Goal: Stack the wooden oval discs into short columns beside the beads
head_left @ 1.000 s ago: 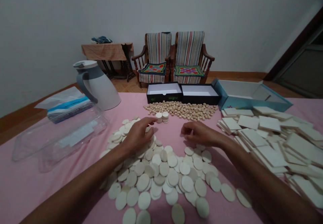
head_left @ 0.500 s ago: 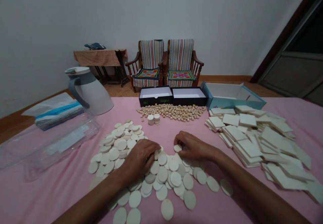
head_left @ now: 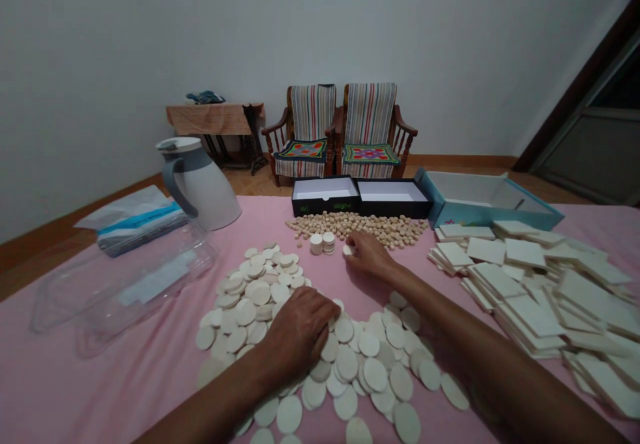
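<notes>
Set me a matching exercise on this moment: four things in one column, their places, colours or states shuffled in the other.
Things
1. Right hand
2. Left hand
3. Jug
4. Blue box

Descriptions
A. White and gray
B. Just beyond the pile of square tiles
C. Holding a white disc, right of two short stacks
D. Over the heap of discs

Pairs: 1-C, 2-D, 3-A, 4-B

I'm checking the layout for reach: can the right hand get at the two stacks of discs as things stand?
Probably yes: the right hand, holding a round disc, is just right of the stacks, with only pink cloth visible between.
</notes>
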Demonstrator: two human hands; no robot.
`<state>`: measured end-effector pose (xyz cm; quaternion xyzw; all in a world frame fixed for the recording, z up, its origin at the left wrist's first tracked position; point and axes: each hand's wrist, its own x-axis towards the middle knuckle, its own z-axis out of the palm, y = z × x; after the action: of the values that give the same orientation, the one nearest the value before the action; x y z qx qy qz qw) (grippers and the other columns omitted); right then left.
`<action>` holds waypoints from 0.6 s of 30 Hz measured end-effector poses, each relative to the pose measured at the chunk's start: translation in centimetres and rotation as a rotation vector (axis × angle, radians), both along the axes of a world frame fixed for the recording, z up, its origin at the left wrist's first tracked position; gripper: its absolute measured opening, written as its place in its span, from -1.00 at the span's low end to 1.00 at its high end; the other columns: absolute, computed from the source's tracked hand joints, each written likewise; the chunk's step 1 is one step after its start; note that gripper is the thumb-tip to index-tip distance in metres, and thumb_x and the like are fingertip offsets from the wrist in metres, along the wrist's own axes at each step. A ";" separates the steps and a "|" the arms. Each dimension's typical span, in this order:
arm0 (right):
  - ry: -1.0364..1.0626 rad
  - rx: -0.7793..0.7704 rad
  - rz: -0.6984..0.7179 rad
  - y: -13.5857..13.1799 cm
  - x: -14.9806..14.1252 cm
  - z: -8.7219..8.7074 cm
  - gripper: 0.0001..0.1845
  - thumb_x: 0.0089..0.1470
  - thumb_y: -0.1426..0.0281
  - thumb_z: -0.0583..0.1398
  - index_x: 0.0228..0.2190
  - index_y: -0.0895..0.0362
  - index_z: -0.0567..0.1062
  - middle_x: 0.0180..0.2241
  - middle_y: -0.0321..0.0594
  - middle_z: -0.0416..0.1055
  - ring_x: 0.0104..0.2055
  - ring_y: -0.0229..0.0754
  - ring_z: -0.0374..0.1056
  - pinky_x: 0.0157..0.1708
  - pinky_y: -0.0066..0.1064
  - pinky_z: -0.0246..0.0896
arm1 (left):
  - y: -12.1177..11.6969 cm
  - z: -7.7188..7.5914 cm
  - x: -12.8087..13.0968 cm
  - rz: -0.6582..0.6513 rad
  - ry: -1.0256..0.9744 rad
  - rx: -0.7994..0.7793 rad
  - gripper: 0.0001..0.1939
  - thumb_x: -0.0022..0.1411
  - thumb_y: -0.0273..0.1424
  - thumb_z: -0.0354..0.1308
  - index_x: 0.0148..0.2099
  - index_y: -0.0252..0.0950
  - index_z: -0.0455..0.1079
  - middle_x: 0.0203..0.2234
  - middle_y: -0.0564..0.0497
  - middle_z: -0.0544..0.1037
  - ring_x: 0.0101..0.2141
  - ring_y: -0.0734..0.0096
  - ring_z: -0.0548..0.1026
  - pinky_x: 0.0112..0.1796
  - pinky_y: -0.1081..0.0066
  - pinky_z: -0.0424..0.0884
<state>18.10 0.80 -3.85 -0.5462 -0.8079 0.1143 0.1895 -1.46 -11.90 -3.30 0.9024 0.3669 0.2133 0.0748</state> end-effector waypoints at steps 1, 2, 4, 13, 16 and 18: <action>-0.009 0.009 -0.009 0.5 -0.3 -0.2 -0.83 -0.05 0.48 0.16 -0.31 0.16 0.40 -0.27 -0.12 0.39 -0.19 -0.14 0.26 -0.22 -0.37 0.09 | 0.0 0.0 0.0 -0.003 0.000 -0.003 -0.74 0.19 -0.57 -0.06 -0.13 -0.32 0.38 -0.36 -0.09 0.50 -0.28 0.26 0.39 -0.17 0.21 0.30; -0.013 0.017 -0.014 0.9 -0.6 -0.3 -0.80 -0.05 0.49 0.16 -0.29 0.16 0.40 -0.25 -0.10 0.39 -0.17 -0.13 0.26 -0.20 -0.36 0.10 | 0.0 0.0 0.0 -0.003 0.001 -0.008 -0.74 0.18 -0.58 -0.06 -0.13 -0.32 0.37 -0.36 -0.08 0.49 -0.27 0.26 0.39 -0.17 0.21 0.30; 0.005 0.042 0.004 1.5 -1.0 -0.6 -0.71 -0.08 0.49 0.17 -0.22 0.18 0.39 -0.19 -0.08 0.38 -0.13 -0.10 0.25 -0.15 -0.33 0.11 | -0.1 0.0 0.0 0.006 0.008 -0.015 -0.73 0.16 -0.60 -0.05 -0.13 -0.31 0.37 -0.36 -0.08 0.49 -0.27 0.26 0.38 -0.16 0.21 0.29; 0.071 0.104 0.163 2.5 -3.5 -0.7 -0.48 -0.09 0.44 0.20 -0.04 0.20 0.30 -0.10 -0.03 0.38 -0.07 -0.04 0.26 -0.08 -0.26 0.12 | -0.1 0.3 0.1 0.005 0.021 -0.039 -0.71 0.13 -0.62 -0.05 -0.13 -0.31 0.36 -0.36 -0.06 0.49 -0.27 0.26 0.38 -0.14 0.20 0.28; 0.031 0.074 0.167 2.5 -4.0 -0.5 -0.46 -0.10 0.45 0.20 -0.02 0.18 0.29 -0.07 -0.02 0.39 -0.04 -0.03 0.27 -0.06 -0.25 0.10 | -0.1 0.3 0.1 0.004 0.026 -0.043 -0.71 0.12 -0.63 -0.04 -0.13 -0.31 0.36 -0.36 -0.06 0.49 -0.28 0.27 0.38 -0.14 0.20 0.28; 0.015 0.042 0.160 2.6 -4.2 -0.5 -0.46 -0.10 0.46 0.21 -0.01 0.16 0.29 -0.06 -0.02 0.39 -0.02 -0.03 0.27 -0.06 -0.26 0.10 | -0.1 0.3 0.1 0.006 0.025 -0.045 -0.72 0.15 -0.62 -0.05 -0.13 -0.31 0.36 -0.35 -0.06 0.49 -0.28 0.27 0.38 -0.14 0.20 0.28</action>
<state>13.88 3.39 -4.38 -0.4749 -0.8497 0.1165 0.1972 -1.39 -12.03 -3.01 0.9019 0.3755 0.1937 0.0898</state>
